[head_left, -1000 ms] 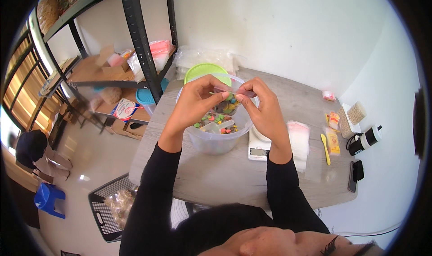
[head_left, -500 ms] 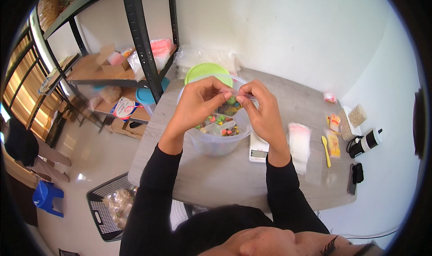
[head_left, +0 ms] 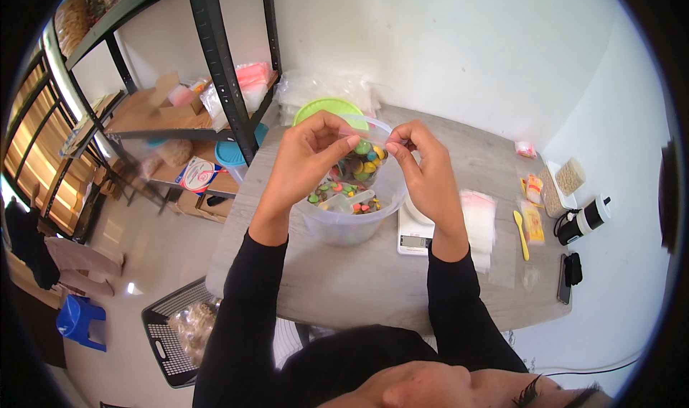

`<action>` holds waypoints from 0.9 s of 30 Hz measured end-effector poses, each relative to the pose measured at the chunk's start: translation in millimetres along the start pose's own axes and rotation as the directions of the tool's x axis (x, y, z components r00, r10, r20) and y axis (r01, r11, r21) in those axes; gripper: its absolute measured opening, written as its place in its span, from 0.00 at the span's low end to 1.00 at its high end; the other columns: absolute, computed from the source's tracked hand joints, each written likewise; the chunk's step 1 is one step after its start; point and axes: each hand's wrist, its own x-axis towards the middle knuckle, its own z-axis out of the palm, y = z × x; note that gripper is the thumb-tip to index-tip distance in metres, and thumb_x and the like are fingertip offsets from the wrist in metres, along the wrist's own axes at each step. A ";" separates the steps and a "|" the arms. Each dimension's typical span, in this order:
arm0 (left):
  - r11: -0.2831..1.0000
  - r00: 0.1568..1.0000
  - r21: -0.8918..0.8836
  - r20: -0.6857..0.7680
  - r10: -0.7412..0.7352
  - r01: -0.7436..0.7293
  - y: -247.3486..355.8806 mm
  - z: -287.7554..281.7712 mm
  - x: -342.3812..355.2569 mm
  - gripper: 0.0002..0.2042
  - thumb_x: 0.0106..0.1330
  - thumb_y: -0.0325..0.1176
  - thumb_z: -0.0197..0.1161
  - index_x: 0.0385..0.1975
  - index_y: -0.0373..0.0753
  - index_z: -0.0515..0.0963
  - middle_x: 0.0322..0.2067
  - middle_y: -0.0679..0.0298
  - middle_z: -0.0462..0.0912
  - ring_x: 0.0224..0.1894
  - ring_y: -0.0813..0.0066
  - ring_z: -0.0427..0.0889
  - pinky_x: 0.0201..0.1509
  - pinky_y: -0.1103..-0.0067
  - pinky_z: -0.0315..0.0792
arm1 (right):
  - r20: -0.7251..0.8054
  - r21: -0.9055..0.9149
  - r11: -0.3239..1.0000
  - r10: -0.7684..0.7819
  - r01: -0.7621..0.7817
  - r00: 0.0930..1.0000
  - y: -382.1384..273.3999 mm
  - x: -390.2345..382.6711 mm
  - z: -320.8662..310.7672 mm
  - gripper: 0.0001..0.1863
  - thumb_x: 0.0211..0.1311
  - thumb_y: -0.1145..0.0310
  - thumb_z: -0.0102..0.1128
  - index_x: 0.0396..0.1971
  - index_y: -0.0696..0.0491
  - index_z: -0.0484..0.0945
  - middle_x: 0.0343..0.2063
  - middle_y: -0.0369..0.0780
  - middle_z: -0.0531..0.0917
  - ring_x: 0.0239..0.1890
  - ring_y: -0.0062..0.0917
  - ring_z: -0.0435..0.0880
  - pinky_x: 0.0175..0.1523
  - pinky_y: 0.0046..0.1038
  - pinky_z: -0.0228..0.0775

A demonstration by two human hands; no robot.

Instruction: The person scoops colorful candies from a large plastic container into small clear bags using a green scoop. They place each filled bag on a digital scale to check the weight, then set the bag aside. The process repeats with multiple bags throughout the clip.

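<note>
My left hand and my right hand pinch either side of the top of a small clear bag, filled with colourful round pieces. The bag hangs over a translucent tub, which holds small multicoloured bits and a clear plastic scoop. A light green lid lies behind the tub. Beside it, right of centre, stands a white digital scale, partly hidden by my right hand, with a stack of empty plastic bags next to it.
Table right: yellow spoon, packets, black-and-white bottle, phone, white tray. Left: metal shelving with bags and boxes, blue stool, mesh basket, another person's legs. Clear bags lie against the wall.
Both hands have risen slightly and moved apart, stretching the bag's top and showing more of its contents. The other person at the left has shifted.
</note>
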 end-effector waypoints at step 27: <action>0.998 0.998 0.057 0.054 -0.035 0.032 3.9 1.4 -4.8 0.05 0.70 0.25 0.67 0.40 0.34 0.79 0.40 0.64 0.87 0.43 0.82 0.84 0.42 0.83 0.79 | 0.048 -0.058 0.993 -0.104 0.107 0.993 -0.6 -1.1 6.6 0.05 0.67 0.79 0.60 0.40 0.60 0.75 0.37 0.42 0.78 0.41 0.29 0.78 0.51 0.28 0.71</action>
